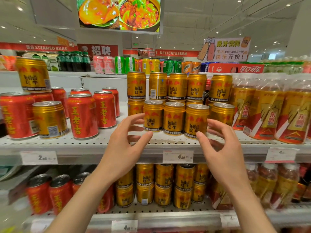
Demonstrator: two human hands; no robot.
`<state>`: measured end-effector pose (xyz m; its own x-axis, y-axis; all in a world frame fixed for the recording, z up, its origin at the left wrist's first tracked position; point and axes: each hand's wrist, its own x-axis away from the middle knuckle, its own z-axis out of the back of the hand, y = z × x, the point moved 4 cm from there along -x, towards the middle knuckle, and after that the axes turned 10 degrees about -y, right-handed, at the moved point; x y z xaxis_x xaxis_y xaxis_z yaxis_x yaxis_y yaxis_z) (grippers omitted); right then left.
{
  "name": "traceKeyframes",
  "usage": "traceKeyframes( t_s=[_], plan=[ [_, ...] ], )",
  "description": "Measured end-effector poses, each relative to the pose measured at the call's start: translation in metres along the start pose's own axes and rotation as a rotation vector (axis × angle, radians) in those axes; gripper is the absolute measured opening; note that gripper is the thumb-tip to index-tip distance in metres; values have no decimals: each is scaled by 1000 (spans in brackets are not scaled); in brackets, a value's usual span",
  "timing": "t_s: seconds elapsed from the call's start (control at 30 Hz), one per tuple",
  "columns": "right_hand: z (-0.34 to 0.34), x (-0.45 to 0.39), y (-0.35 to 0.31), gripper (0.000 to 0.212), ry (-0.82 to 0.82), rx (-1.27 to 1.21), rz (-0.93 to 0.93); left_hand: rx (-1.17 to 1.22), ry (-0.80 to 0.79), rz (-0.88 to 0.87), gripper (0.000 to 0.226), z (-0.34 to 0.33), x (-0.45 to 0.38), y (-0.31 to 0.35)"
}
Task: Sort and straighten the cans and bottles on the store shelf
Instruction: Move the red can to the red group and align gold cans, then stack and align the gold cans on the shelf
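Both hands are up in front of the shelf edge (pixel 117 148), each grip spread and holding nothing; the left hand (pixel 125 143) has its fingers curled loosely with the fingertips just short of the leftmost gold can (pixel 153 116) of the front row, the right hand (pixel 220 147) mirrors it, thumb (pixel 202 137) near the base of the third gold can (pixel 196 121) — whether it touches, I cannot tell. Between the two grips stands the front row of three gold cans, the middle one (pixel 174 118) upright like its neighbours; behind them more gold cans are stacked two high (pixel 177 86). To the left of the left grip stand red cans (pixel 82 116) in a loose cluster, with one stray gold can (pixel 49 119) among them and another gold can (pixel 32 74) perched on top of the red ones further left — tilted a little. To the right of the right grip, wrapped packs of amber bottles (pixel 267 113) fill the shelf; below both wrists, the lower shelf (pixel 151 216) carries more red cans, gold cans and bottle packs; price tags (pixel 177 156) hang on the shelf edge between the hands.
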<state>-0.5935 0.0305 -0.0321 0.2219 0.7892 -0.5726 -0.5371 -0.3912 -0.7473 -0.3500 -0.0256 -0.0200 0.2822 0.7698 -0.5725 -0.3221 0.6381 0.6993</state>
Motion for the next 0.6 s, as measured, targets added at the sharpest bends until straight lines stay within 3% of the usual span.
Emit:
traceKeyframes(
  t_s=[0.23, 0.6],
  plan=[
    [-51, 53, -12, 20, -116, -92, -173, 262, -18, 64, 34, 43, 52, -25],
    [-179, 92, -59, 13, -118, -98, -271, 296, -56, 140, 24, 159, 96, -102]
  ],
)
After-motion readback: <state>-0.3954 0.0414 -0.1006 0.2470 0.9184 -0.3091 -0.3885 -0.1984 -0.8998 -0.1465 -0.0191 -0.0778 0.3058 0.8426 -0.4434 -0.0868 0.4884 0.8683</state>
